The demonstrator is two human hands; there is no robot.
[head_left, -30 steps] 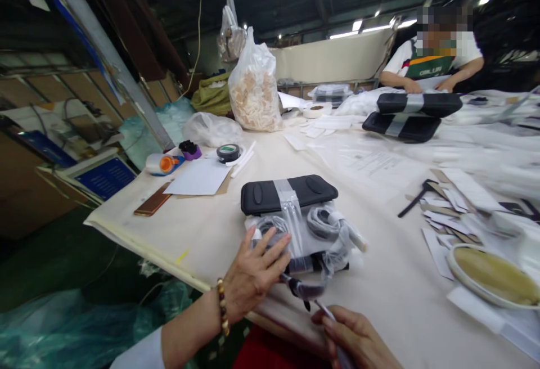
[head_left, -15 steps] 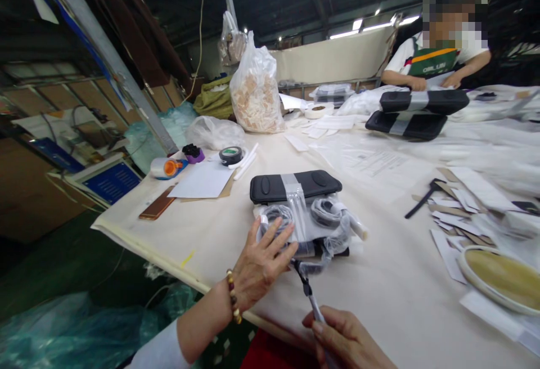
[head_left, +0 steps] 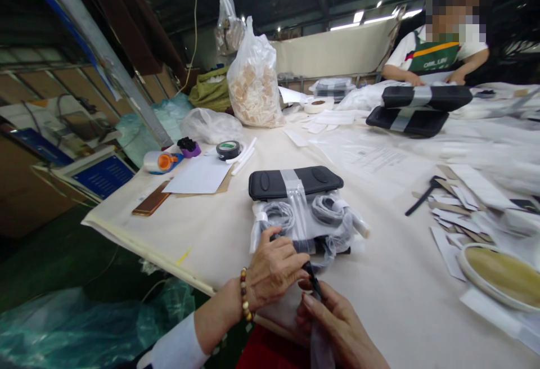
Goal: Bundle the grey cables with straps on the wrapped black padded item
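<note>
In front of me lies a black padded case (head_left: 310,181) with a clear plastic band around its middle. On its near side sit two coiled cords (head_left: 278,215) in clear plastic. My left hand (head_left: 276,270) is bent over the near left corner of this bundle, its fingertips closed at the upper end of a black strap (head_left: 313,277). Just right of it, my right hand (head_left: 340,321) pinches the same strap lower down, where a plastic-covered length hangs toward me. The left thumb is mostly hidden.
Left on the table are white paper (head_left: 198,175), black tape (head_left: 229,149), a tape dispenser (head_left: 162,162) and a brown phone-like slab (head_left: 152,197). Paper scraps (head_left: 458,217), a black hammer-like tool (head_left: 424,196) and a round dish (head_left: 504,276) lie right. A co-worker (head_left: 439,57) stands behind wrapped cases (head_left: 426,97).
My left hand has gone from lying spread on the bundle to closing at the strap. My right hand has moved up along the strap, close to the left.
</note>
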